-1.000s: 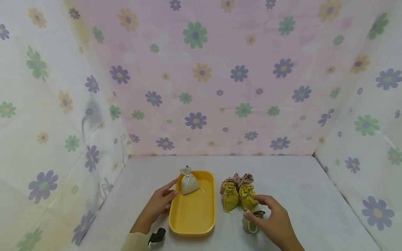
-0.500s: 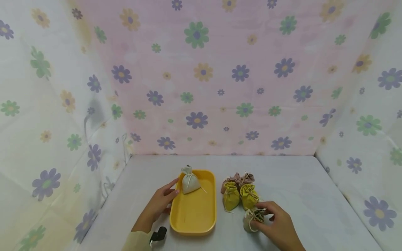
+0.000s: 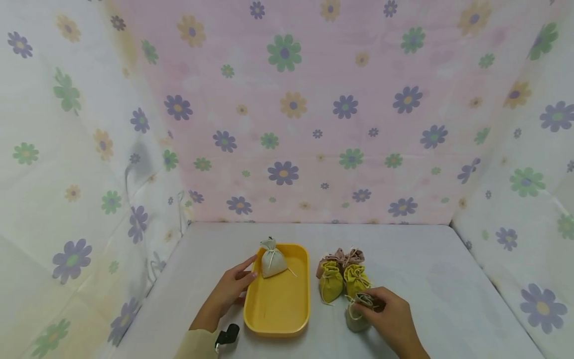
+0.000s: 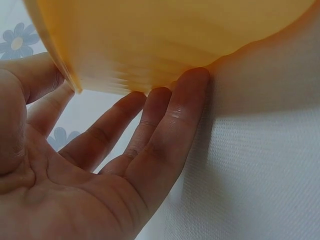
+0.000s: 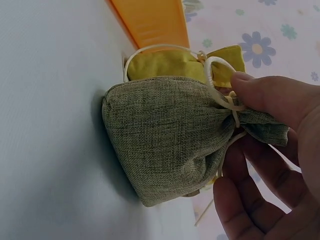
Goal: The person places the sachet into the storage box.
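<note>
My right hand (image 3: 390,316) pinches the gathered neck of a grey-green drawstring pouch (image 5: 165,135), with the thumb by its pale cord. The pouch stands upright close on the white table. My left hand (image 3: 229,288) holds the left side of a yellow tray (image 3: 275,311); in the left wrist view its thumb is at the rim and several fingertips touch the outer wall. Inside the tray, a pale drawstring pouch (image 3: 273,263) leans at the back left. Just behind the grey-green pouch stand two yellow-green pouches (image 3: 331,287), also tied with cord.
Pinkish-brown pouches (image 3: 355,256) stand behind the yellow-green ones, partly hidden. A black device (image 3: 229,334) sits by the left wrist. The white table (image 3: 430,269) ends at flower-patterned cloth (image 3: 323,149) at the back and both sides.
My right hand has closed its fingers on the neck of the grey-green pouch, drawing the top together. The left hand stays on the tray, and the head view has shifted slightly.
</note>
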Motion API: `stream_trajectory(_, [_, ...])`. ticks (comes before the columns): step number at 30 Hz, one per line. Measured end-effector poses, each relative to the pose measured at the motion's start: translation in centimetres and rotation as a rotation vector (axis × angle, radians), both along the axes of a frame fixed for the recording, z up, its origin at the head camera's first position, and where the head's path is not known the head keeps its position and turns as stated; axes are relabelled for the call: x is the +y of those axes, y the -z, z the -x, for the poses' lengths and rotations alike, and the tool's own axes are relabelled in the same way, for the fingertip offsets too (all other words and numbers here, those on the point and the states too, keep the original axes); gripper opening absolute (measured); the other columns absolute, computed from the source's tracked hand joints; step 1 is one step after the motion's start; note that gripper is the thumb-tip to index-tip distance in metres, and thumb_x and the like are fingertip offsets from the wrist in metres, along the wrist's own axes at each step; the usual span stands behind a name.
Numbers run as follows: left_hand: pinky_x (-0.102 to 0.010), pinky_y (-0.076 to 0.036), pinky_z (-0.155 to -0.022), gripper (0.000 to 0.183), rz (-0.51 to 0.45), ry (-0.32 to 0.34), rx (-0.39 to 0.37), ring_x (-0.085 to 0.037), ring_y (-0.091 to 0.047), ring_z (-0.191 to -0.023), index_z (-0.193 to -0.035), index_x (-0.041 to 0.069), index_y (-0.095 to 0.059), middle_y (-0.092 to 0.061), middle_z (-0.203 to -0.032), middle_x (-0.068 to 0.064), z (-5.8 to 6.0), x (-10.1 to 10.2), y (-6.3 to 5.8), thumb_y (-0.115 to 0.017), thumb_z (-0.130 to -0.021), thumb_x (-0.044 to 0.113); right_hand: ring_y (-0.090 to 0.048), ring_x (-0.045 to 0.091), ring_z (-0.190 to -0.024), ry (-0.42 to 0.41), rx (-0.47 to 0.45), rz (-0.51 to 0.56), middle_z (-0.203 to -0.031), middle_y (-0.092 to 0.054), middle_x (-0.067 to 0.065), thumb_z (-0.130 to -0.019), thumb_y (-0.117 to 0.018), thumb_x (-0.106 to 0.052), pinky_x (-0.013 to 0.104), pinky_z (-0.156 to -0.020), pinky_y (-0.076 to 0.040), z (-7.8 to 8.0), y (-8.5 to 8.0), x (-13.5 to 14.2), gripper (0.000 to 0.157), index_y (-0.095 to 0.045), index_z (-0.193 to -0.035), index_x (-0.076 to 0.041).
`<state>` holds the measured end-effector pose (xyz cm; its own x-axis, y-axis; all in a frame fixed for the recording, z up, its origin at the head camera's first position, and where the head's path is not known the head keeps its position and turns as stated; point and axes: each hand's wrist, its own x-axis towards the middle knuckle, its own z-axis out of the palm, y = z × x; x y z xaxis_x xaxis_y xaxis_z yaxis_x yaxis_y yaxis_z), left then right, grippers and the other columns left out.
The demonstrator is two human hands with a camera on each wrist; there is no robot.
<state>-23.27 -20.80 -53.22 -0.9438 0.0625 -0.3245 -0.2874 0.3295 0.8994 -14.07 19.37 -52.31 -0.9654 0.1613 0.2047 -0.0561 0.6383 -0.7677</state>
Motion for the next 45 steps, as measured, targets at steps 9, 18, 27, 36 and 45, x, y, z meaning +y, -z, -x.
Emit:
stream_trajectory(9, [-0.045, -0.065, -0.08, 0.062, 0.006, -0.002, -0.01, -0.027, -0.07, -0.112, -0.154, 0.045, -0.046, -0.056, -0.148, -0.021, 0.0, 0.0, 0.0, -0.07, -0.098, 0.045, -0.068, 0.003, -0.079, -0.003, 0.05, -0.006, -0.093, -0.075, -0.008, -0.071, -0.097, -0.024, 0.019, -0.066, -0.058, 0.4, -0.2, -0.8, 0.03, -0.079, -0.096, -0.025])
stream_trajectory(18, [-0.045, -0.065, -0.077, 0.062, -0.001, -0.004, -0.008, -0.028, -0.071, -0.111, -0.155, 0.044, -0.046, -0.057, -0.146, -0.021, 0.2, -0.1, 0.0, -0.071, -0.098, 0.043, -0.068, 0.004, -0.081, 0.022, 0.072, -0.021, -0.092, -0.073, -0.011, -0.075, -0.094, -0.032, 0.023, -0.068, -0.058, 0.5, -1.0, -1.2, 0.024, -0.08, -0.094, -0.028])
stream_trajectory(27, [-0.043, -0.065, -0.075, 0.062, -0.005, -0.004, -0.012, -0.026, -0.071, -0.108, -0.155, 0.043, -0.046, -0.058, -0.146, -0.021, 0.0, -0.1, -0.3, -0.07, -0.098, 0.043, -0.063, 0.006, -0.083, 0.048, 0.103, -0.032, -0.091, -0.066, -0.011, -0.075, -0.094, -0.035, 0.024, -0.066, -0.056, 0.5, -1.8, -1.5, 0.022, -0.082, -0.092, -0.029])
stream_trajectory(36, [-0.044, -0.065, -0.08, 0.062, -0.004, -0.001, -0.011, -0.025, -0.07, -0.109, -0.154, 0.046, -0.046, -0.057, -0.147, -0.02, -0.1, -0.1, -0.1, -0.071, -0.097, 0.045, -0.062, 0.006, -0.08, 0.032, 0.145, -0.043, -0.087, -0.066, -0.013, -0.074, -0.094, -0.041, 0.025, -0.066, -0.055, 0.5, -2.2, -1.9, 0.025, -0.082, -0.091, -0.027])
stream_trajectory(45, [-0.041, -0.065, -0.078, 0.062, -0.01, -0.005, -0.017, -0.023, -0.07, -0.107, -0.154, 0.046, -0.046, -0.057, -0.146, -0.019, -0.1, -0.1, -0.1, -0.071, -0.097, 0.045, -0.062, 0.007, -0.079, 0.026, 0.126, -0.017, -0.086, -0.066, -0.014, -0.072, -0.096, -0.034, 0.028, -0.069, -0.057, 0.8, -2.9, -2.6, 0.025, -0.083, -0.091, -0.028])
